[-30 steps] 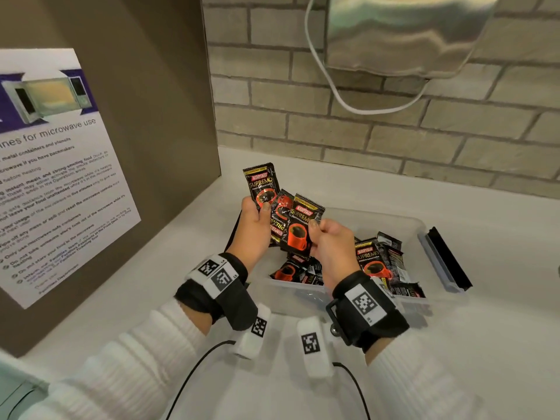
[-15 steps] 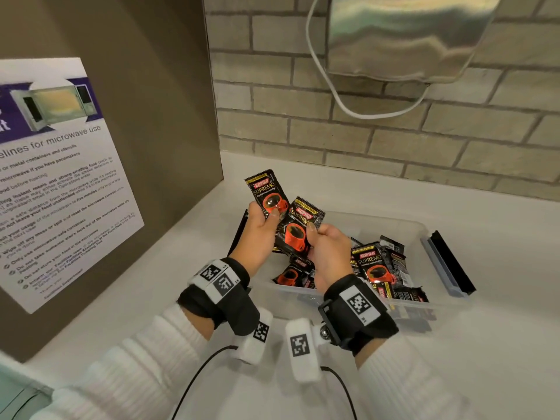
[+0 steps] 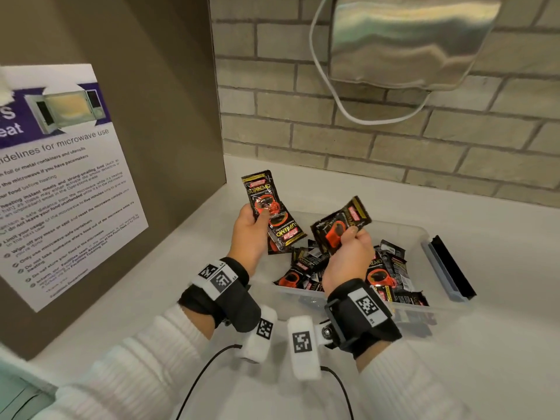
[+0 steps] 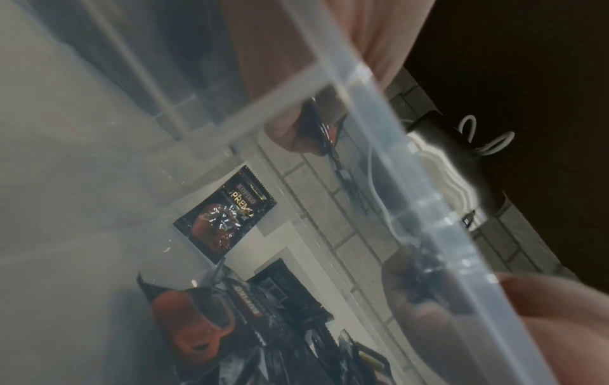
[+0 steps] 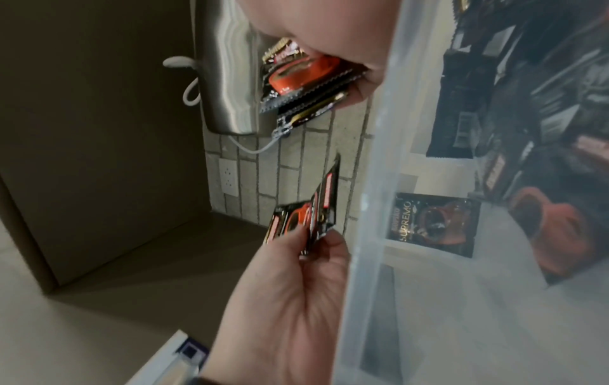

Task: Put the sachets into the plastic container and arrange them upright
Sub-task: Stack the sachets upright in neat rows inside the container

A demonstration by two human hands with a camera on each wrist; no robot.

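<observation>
My left hand (image 3: 261,214) pinches two black-and-orange coffee sachets: one upright sachet (image 3: 260,189) and, behind it, an upside-down sachet (image 3: 286,231). My right hand (image 3: 351,236) grips a tilted sachet (image 3: 339,227) above the clear plastic container (image 3: 424,237); the right wrist view shows several sachet edges (image 5: 306,86) stacked in that hand. Both hands hover over the container's left half. A jumbled pile of sachets (image 3: 303,269) lies flat inside. Seen through the container wall (image 4: 412,182), one loose sachet (image 4: 227,216) lies on the bottom.
The container's lid (image 3: 448,268) stands against its right side on the white counter (image 3: 500,344). A brown panel with a microwave poster (image 3: 60,177) closes the left. On the brick wall behind hang a steel dispenser (image 3: 406,40) and a white cable (image 3: 330,95).
My right hand has drawn its sachet away to the right from the bunch in my left hand and turned it sideways. The upside-down sachet in my left hand is now uncovered.
</observation>
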